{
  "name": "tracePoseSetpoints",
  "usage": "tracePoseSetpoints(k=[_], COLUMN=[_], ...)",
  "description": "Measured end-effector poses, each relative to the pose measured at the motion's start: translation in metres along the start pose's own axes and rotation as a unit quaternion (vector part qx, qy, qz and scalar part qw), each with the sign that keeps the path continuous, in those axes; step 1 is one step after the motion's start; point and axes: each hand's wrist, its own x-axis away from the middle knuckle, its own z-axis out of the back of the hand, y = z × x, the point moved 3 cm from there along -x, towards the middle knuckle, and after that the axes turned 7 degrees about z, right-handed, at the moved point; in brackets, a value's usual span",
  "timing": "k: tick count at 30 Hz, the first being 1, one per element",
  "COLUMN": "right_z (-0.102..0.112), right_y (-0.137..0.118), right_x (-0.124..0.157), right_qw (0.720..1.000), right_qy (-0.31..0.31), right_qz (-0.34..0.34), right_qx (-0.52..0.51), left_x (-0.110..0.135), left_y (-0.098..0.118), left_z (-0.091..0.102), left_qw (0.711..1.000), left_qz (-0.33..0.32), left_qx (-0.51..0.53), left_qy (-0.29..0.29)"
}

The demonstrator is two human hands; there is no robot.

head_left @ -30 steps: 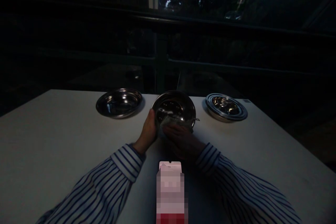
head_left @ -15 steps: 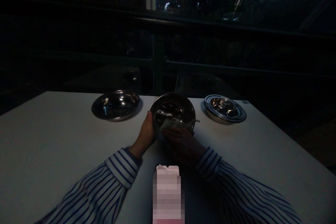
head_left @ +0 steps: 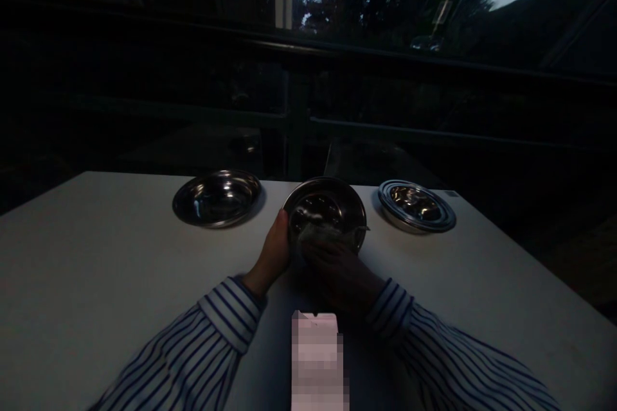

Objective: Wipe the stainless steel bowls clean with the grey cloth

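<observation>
A shiny metal bowl [head_left: 337,196] is tilted toward me at the middle of the table. My left hand [head_left: 274,249] grips its left rim, thumb on the edge and fingers hidden behind. Inside the bowl's lower part, my right hand [head_left: 337,270] presses a greyish cloth [head_left: 325,232] against the metal. A corner of the cloth sticks out past the right rim. The right fingers are dark and partly hidden, lying over the cloth.
On the white table [head_left: 87,270], a wide metal bowl [head_left: 216,199] stands at the back left. A stack of metal bowls [head_left: 417,207] is at the back right. A lit phone [head_left: 318,359] lies in front of me. A bottle [head_left: 443,3] stands beyond the dark rail.
The camera view has shifted slightly, so everything sits a little lower and to the right. My right hand and the cloth have moved slightly within the bowl; the left keeps its grip.
</observation>
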Motion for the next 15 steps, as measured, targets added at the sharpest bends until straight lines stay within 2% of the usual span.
tracePoseSetpoints(k=[2,5,8,11,15], right_z=[-0.004,0.002,0.012,0.014,0.003], right_y=[-0.002,0.0,0.006,0.008,-0.001], right_x=[-0.002,0.001,0.007,0.008,0.0], right_qw=[1.0,1.0,1.0,0.999,0.999], right_qy=[0.009,0.009,-0.014,-0.03,0.018], right_qz=[0.008,0.019,0.012,0.007,0.025], right_qx=[-0.006,-0.011,-0.017,-0.018,-0.024], left_x=[0.001,0.002,0.001,0.0,0.001], left_y=[0.001,0.001,-0.001,-0.003,-0.003], left_z=[0.0,0.002,0.004,0.003,0.0], left_qw=[1.0,1.0,1.0,1.0,0.999], left_qz=[-0.001,0.004,0.015,0.027,0.04], left_qx=[-0.005,-0.006,-0.001,0.005,0.014], left_qy=[-0.009,-0.012,0.005,0.009,-0.011])
